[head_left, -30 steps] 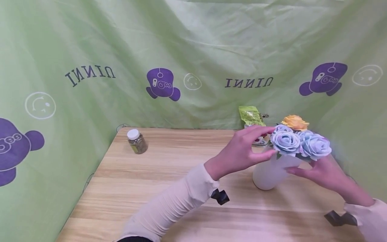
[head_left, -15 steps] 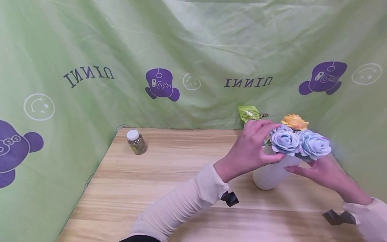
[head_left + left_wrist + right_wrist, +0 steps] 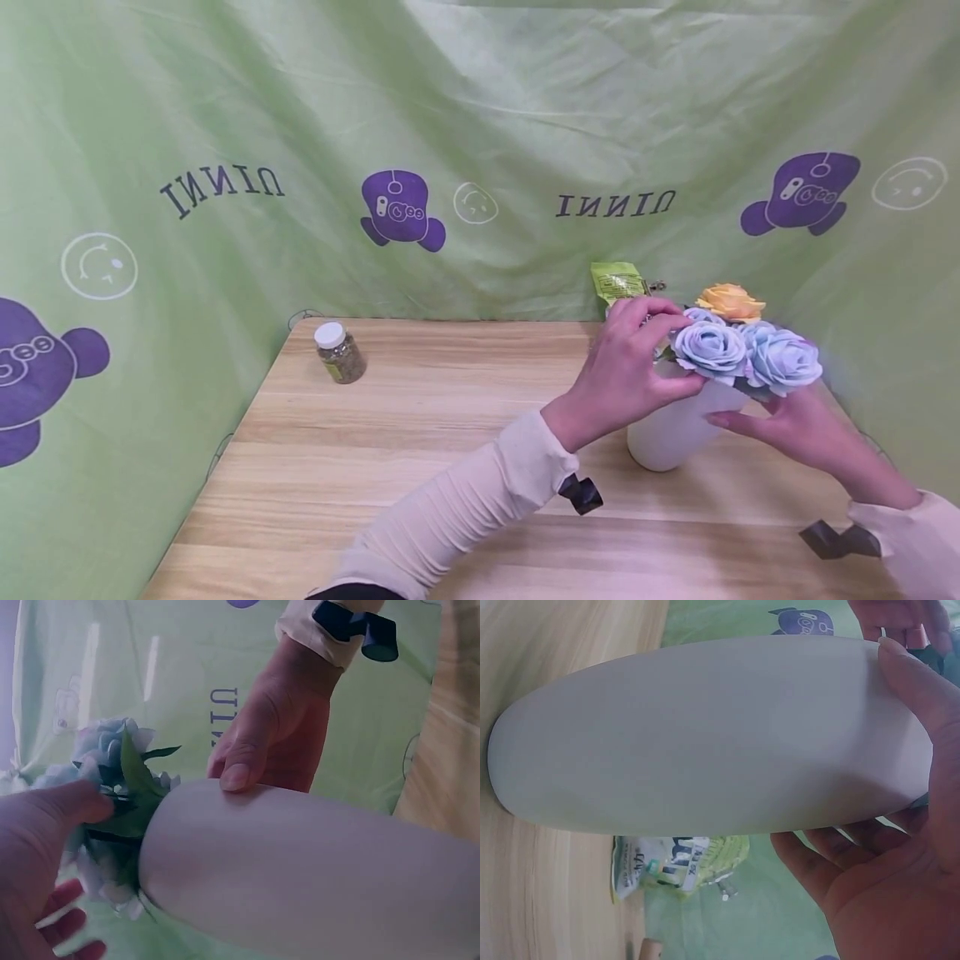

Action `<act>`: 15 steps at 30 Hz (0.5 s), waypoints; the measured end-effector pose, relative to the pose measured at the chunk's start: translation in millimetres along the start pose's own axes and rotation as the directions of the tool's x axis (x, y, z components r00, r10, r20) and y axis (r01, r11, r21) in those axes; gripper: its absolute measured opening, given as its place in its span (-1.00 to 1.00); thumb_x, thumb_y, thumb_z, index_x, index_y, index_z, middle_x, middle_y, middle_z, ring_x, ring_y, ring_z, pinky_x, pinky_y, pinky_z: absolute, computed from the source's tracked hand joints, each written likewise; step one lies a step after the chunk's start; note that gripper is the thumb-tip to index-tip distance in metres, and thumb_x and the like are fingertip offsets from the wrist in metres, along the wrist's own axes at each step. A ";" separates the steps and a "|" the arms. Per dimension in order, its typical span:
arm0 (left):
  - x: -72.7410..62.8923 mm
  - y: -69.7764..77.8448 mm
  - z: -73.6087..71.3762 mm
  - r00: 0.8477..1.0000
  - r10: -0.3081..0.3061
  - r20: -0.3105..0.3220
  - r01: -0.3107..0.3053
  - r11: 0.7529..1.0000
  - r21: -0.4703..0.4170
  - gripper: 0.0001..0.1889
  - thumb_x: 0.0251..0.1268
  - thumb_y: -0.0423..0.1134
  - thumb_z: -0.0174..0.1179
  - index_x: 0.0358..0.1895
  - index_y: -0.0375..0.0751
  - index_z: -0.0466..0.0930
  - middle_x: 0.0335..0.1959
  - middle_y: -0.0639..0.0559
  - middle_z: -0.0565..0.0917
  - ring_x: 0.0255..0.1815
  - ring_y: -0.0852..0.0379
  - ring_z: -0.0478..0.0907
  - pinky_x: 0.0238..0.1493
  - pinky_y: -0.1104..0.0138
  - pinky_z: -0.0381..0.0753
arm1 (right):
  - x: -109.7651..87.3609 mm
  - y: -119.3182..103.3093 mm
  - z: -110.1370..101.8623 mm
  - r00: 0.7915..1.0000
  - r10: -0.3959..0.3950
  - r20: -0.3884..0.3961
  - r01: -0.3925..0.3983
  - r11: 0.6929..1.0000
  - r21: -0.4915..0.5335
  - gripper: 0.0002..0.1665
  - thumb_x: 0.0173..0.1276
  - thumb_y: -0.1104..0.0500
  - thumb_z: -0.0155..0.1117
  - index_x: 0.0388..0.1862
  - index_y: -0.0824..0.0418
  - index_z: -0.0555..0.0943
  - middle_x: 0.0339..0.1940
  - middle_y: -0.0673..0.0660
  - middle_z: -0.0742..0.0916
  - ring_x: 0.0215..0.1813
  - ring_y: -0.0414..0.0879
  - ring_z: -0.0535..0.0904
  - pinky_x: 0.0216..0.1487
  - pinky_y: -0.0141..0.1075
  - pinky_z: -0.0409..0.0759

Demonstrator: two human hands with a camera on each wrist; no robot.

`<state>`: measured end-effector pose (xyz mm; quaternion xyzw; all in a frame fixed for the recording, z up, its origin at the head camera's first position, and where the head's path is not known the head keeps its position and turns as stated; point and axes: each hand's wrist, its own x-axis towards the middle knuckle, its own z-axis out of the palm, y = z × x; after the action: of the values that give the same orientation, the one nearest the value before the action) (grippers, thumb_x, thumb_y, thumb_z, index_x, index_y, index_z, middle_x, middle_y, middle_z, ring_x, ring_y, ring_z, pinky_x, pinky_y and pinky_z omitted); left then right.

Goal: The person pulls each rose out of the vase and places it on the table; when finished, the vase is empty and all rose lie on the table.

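A tall white vase (image 3: 667,433) stands on the table at the right, holding blue artificial roses (image 3: 711,350) and an orange rose (image 3: 731,302). My right hand (image 3: 802,429) grips the vase just below its mouth; the right wrist view shows its thumb (image 3: 907,671) on one side and fingers on the other. At the left of the bunch is my left hand (image 3: 622,367), thumb and index finger spread about a blue rose. In the left wrist view its thumb (image 3: 82,802) touches the green leaves (image 3: 135,780), while other fingers hang loosely curled. The stems are hidden.
A clear jar (image 3: 342,358) with a white lid and dark contents stands at the table's back left. Behind the vase is a green packet (image 3: 617,282) with a metal clip (image 3: 657,286). Green printed cloth (image 3: 480,100) encloses the wooden table (image 3: 420,433).
My left hand has moved right, closer in to the roses, and its fingers have since bent a little more. The right hand and the vase have stayed in place.
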<state>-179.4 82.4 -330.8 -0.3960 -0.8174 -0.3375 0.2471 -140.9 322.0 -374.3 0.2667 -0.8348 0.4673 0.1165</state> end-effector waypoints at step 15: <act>-6.7 -3.8 18.1 0.987 -0.034 -0.154 -0.016 0.949 -0.315 -0.46 -0.11 -0.30 0.58 0.02 -0.33 0.61 -0.04 -0.09 0.70 -0.09 0.20 0.62 -0.06 0.76 0.54 | 0.3 -1.1 -1.7 1.000 -0.004 0.027 0.005 0.999 -0.033 0.23 -0.15 0.70 0.46 0.55 0.32 0.16 0.41 -0.17 0.47 0.33 -0.50 0.46 0.18 -0.68 0.55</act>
<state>-181.2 90.9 -348.4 -0.3988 -0.7327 -0.4949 0.2431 -140.6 322.9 -372.4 0.2728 -0.8433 0.4497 0.1106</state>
